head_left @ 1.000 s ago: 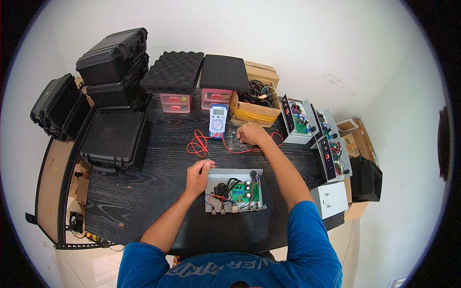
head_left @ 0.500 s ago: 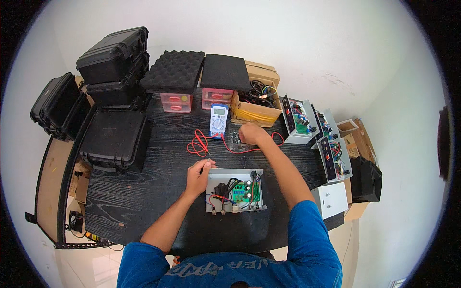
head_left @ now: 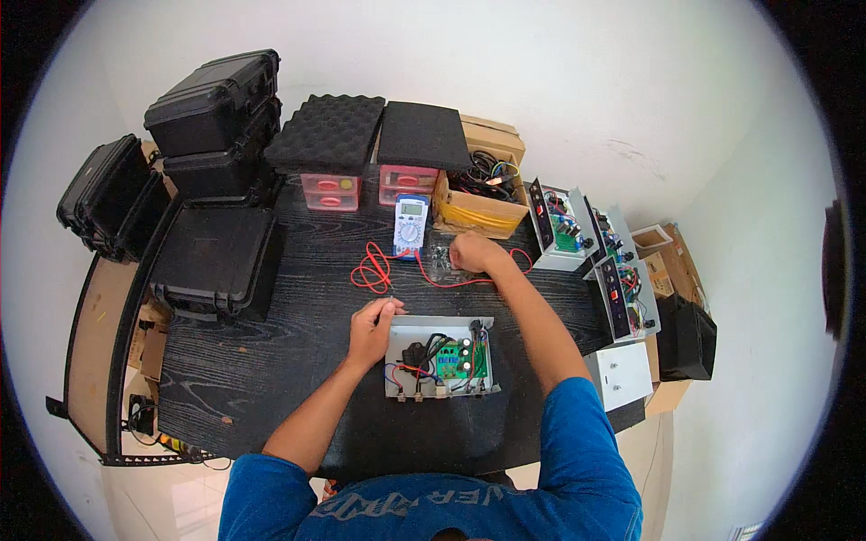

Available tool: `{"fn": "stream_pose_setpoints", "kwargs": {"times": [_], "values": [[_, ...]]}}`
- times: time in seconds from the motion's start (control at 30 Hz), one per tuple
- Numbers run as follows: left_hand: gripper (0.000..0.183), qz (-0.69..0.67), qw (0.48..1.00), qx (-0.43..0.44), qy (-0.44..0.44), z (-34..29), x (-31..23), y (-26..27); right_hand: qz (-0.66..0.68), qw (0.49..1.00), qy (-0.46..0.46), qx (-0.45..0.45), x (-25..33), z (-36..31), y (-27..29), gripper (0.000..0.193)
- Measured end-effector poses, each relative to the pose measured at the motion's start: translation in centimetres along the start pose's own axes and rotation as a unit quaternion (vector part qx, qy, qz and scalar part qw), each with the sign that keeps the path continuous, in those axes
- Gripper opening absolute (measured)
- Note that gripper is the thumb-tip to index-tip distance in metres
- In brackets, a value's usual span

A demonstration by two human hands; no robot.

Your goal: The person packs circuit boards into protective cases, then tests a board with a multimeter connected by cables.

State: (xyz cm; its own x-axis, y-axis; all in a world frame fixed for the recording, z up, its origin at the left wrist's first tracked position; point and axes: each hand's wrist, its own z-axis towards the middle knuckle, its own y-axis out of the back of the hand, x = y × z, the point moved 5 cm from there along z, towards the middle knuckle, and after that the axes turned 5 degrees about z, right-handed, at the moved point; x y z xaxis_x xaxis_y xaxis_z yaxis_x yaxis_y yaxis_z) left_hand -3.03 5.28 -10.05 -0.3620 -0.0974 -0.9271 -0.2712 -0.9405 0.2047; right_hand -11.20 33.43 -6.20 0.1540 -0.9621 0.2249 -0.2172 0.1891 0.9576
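In front of me on the black table lies an open grey metal case with a green circuit board, black cables and several wires inside. My left hand is at its far left corner, fingers curled into a pinch; anything in them is too small to make out. My right hand is farther off, fingertips down at a small clear tray of small metal parts that look like screws. Its fingers are bent together, and what they grip is hidden. Behind the tray stands a blue-and-white multimeter.
Red test leads lie looped left of the multimeter. A cardboard box of cables and pink drawer boxes under black foam stand at the back. Black hard cases are stacked left. More open cases with boards line the right edge.
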Motion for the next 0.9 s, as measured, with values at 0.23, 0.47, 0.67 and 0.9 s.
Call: {"fn": "stream_pose_setpoints", "kwargs": {"times": [0.23,0.47,0.67,0.9], "values": [[0.029,-0.006,1.0,-0.004,0.014,0.0,0.7,0.1,0.03,0.999,-0.026,0.013,0.6,-0.3,0.2,0.01],[0.028,0.001,1.0,0.004,-0.001,0.2,-0.2,-0.1,0.025,1.0,-0.012,0.011,-0.3,0.0,0.0,0.009],[0.028,-0.004,1.0,0.001,0.001,0.1,0.4,0.1,-0.007,1.0,-0.015,0.011,1.0,0.1,0.3,0.013],[0.028,-0.034,0.999,0.002,0.019,0.1,0.8,-0.3,0.042,0.999,-0.009,0.032,0.2,0.0,0.1,0.011]]}}
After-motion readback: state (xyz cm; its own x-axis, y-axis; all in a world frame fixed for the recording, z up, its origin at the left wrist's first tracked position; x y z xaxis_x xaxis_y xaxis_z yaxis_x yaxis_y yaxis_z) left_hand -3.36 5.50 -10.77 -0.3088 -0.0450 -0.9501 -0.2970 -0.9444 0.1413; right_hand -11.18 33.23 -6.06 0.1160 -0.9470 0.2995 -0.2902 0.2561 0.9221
